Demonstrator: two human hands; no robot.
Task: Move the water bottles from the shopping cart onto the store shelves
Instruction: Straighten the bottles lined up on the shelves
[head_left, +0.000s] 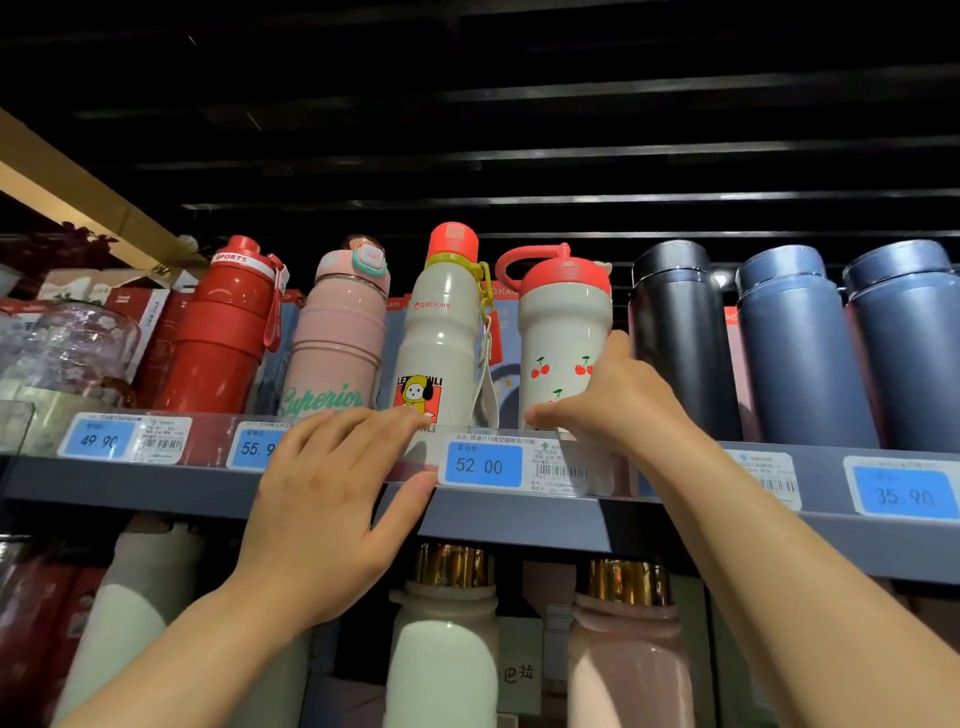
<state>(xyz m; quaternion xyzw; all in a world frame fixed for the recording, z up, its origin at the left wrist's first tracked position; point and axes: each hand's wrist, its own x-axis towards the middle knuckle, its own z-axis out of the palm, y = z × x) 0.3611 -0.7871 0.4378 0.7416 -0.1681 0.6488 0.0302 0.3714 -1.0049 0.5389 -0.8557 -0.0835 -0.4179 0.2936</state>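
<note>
The right hand (618, 400) has its fingers (615, 351) curled round the lower body of the cherry-print bottle (563, 332), thumb low near the base, holding it upright at the front edge of the upper shelf (727, 525). The left hand (332, 499) lies with fingers (363, 423) straight and loosely spread over the shelf's front edge and its price strip, tips touching the foot of the cartoon bottle (441, 332), gripping nothing. The cherry-print bottle stands between that cartoon bottle and a black flask (675, 332), near both. Further along the edge to the left stand a pink bottle (337, 332) and a red bottle (223, 327); blue flasks (800, 353) sit toward the right end. This looks like the placing step: the bottle seems seated in its row. Next, probably, the right hand must let go without tipping it, then both hands go back for another; the cart is out of view.
</note>
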